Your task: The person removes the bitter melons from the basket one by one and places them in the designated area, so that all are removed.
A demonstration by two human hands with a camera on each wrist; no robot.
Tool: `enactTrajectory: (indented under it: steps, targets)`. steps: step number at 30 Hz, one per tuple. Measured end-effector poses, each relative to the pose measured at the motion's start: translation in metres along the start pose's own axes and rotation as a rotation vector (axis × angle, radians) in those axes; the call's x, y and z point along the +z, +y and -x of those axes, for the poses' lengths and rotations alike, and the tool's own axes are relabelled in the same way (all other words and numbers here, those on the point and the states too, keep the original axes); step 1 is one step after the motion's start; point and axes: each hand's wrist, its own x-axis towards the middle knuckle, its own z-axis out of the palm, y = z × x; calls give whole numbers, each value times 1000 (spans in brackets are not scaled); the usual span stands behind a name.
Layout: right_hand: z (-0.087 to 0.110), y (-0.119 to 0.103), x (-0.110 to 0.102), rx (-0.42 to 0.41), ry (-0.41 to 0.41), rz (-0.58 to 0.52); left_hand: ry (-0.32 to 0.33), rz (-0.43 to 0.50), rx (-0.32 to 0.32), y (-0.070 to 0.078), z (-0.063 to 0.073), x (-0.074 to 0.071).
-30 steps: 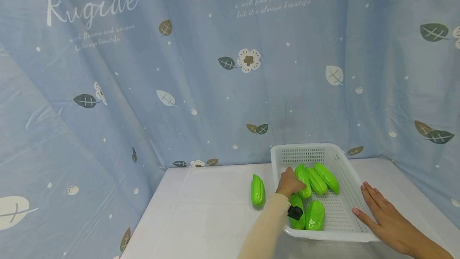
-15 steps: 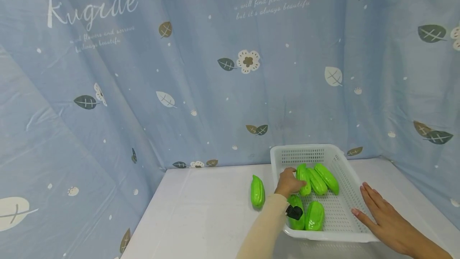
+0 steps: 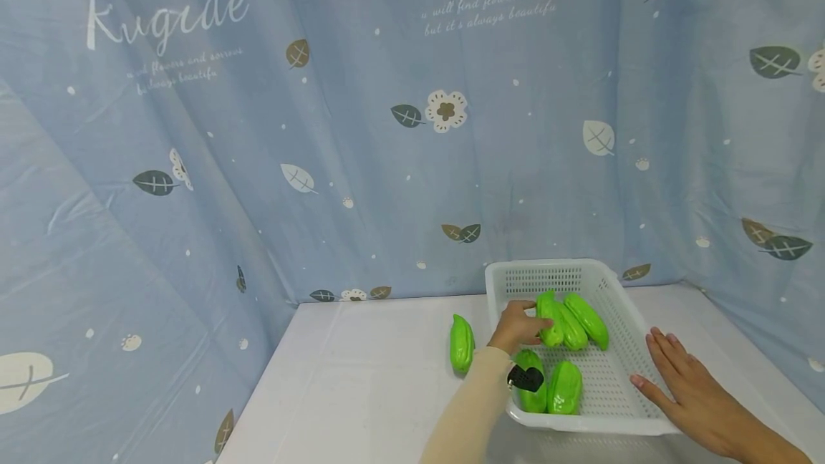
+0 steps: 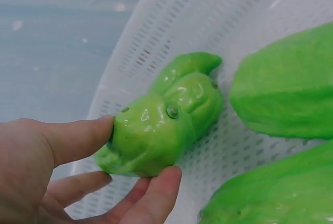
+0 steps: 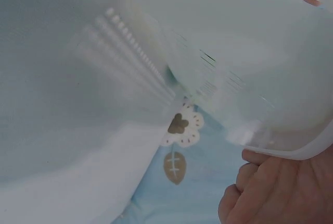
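Observation:
My left hand (image 3: pixel 518 326) reaches into a white perforated plastic basket (image 3: pixel 612 389). Its thumb and fingers (image 4: pixel 161 190) pinch a glossy, ribbed green fruit, perhaps a model papaya (image 4: pixel 148 138). In the head view that green fruit (image 3: pixel 548 312) leans against the neighbouring green fruit (image 3: pixel 573 329), with one more fruit (image 3: pixel 588 319) to their right. Two others (image 3: pixel 532 382) lie at the basket's near end, one partly behind my left wrist. My right hand (image 3: pixel 699 399), fingers straight, lies against the basket's right side; the right wrist view has this hand (image 5: pixel 276 187) at the rim.
One more green fruit (image 3: pixel 462 344) lies on the white table (image 3: pixel 361 371), left of the basket. A blue patterned curtain (image 3: pixel 387 185) hangs directly behind the table and along both sides. A black wrist device (image 3: pixel 526 377) sits on the left sleeve.
My left hand has shifted the pinched green fruit slightly right, and it now covers part of its neighbour. The right hand and the basket have stayed in place.

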Motion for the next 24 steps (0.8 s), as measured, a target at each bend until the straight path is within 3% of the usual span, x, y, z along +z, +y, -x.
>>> enactTrajectory:
  steps: [9,24]
  targets:
    - [0,1,1,-1,-6,12,-90,147,-12,-1,-5,-7]
    - [1,0,-2,-9,-18,25,-184,238,17,-1,-1,-31]
